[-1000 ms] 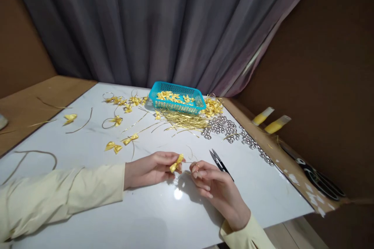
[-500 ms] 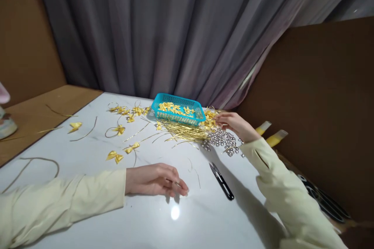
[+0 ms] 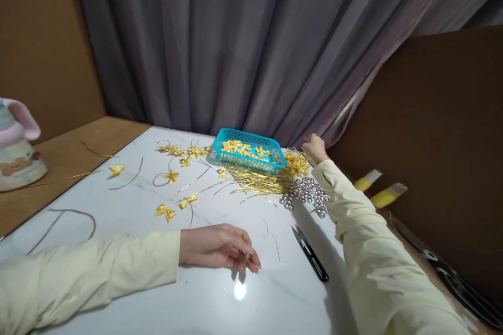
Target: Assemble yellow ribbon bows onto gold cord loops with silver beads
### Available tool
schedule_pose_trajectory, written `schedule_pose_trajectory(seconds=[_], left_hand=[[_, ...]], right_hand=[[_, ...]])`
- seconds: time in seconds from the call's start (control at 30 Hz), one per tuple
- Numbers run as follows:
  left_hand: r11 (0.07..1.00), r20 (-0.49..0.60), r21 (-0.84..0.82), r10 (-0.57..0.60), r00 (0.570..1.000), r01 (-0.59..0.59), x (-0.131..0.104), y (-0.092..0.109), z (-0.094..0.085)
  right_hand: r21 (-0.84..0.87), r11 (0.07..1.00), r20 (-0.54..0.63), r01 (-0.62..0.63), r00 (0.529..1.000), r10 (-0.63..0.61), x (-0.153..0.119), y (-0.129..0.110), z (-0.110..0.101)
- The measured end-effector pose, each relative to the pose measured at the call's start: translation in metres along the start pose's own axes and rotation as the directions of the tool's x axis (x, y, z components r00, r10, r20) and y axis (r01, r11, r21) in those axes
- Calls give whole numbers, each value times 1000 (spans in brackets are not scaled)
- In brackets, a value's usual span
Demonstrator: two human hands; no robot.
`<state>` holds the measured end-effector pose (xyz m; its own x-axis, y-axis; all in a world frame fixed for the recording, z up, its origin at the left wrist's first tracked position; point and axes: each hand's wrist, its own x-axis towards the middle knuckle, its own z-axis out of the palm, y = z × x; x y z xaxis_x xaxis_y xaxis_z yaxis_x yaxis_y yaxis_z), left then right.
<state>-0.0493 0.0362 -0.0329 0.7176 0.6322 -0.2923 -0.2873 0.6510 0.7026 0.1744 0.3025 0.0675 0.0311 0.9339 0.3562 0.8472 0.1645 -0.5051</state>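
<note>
My left hand rests on the white table with its fingers curled and thumb near the fingertips. A tiny pale glint shows at the fingertips, too small to name. At the far right edge, my right hand reaches past a heap of yellow ribbon bows, fingers bent; whatever is in them is hidden. Under the right forearm lies a pile of silver bells or beads. Gold wire ties are spread beside it. A pair of black thread snips lies to the right of my left hand.
A turquoise basket with yellow bows stands at the back. Loose bows and cords lie on the left. A pink-handled cup stands far left. Two yellow-filled tubes and black-handled scissors are at right.
My right hand has moved away and farther back, from above the bead pile to beyond the bow heap. My left hand keeps its pose. The view has shifted left, showing more of the cup.
</note>
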Motion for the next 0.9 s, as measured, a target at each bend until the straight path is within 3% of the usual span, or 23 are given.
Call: schedule_pose_trajectory(seconds=[0.13, 0.2, 0.27, 0.3, 0.37, 0.47, 0.57, 0.9], left_hand=[[999, 29, 37, -34, 999, 33, -2, 0, -1], [995, 17, 87, -45, 999, 43, -3, 0, 1], [988, 12, 151, -47, 999, 45, -4, 0, 2], [983, 14, 178, -44, 999, 41, -5, 0, 3], [978, 22, 207, -33, 999, 28, -5, 0, 4], [976, 58, 220, -16, 998, 3, -6, -1, 4], [971, 92, 237, -2, 996, -20, -6, -3, 2], [909, 160, 413, -12, 987, -56, -9, 0, 1]], right_hand=[[-7, 977, -3, 214, 977, -214, -35, -24, -6], [25, 945, 81, 326, 942, -327, -71, -37, -14], [81, 901, 211, 427, 876, -434, -120, -47, -25], [121, 870, 295, 479, 819, -492, -146, -50, -31], [237, 786, 537, 571, 597, -596, -197, -51, -44], [305, 802, 744, 513, 398, -537, -250, -47, -55], [333, 823, 779, 460, 359, -515, -266, -41, -55], [453, 874, 813, 176, 319, -486, -252, -41, -20]])
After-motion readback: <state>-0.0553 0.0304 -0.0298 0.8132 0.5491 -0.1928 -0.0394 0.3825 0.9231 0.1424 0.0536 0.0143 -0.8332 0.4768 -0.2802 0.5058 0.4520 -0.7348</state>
